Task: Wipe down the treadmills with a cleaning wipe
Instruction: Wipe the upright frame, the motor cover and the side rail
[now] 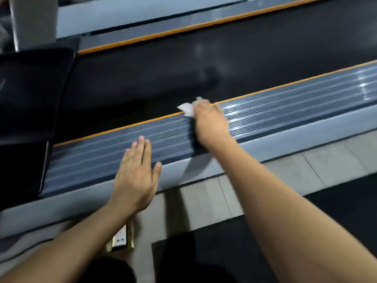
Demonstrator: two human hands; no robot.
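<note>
No brand, label or writing can be read anywhere on the treadmill (265,58) — motion blur smears most surfaces. The right hand (211,121) presses a crumpled white cleaning wipe (186,108) against the inner edge of the near ribbed grey side rail (295,105), right at the orange strip (122,127) that borders the black belt (163,78); its fingers are curled over the wipe, which pokes out past them toward the belt. The left hand (136,174) lies flat on the same rail nearer the black motor cover (30,99), fingers straight and together, thumb on the rail's outer edge, holding nothing. The rail runs on unobstructed past the right hand toward the far end. Below the rail's outer edge — tiled floor (295,172) and a black mat (204,252).
</note>
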